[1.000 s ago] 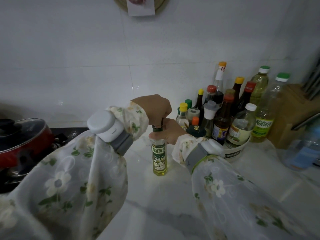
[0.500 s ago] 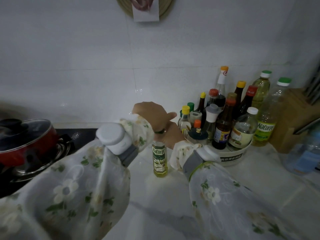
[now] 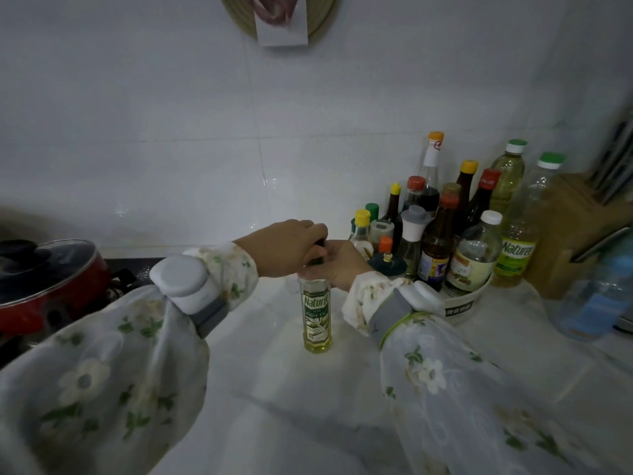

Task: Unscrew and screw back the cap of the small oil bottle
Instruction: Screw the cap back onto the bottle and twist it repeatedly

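The small oil bottle [image 3: 315, 313] stands upright on the white counter, filled with yellow oil and wearing a green "Naturel" label. Its dark green cap [image 3: 319, 249] shows only as a sliver between my hands. My left hand [image 3: 282, 247] comes from the left and closes its fingers over the cap from above. My right hand [image 3: 340, 265] wraps around the bottle's neck and shoulder from behind and to the right. Both forearms wear floral sleeves with grey-and-white wrist devices.
A white tub [image 3: 463, 305] crowded with several sauce bottles sits just right of my right hand. Two large oil bottles [image 3: 515, 246] and a wooden knife block [image 3: 575, 234] stand beyond it. A red pot with a glass lid [image 3: 51, 279] rests on the stove at left.
Half a second ago my left hand's fingers were spread loose above the cap; now they are closed on it again. The bottle stays in place.
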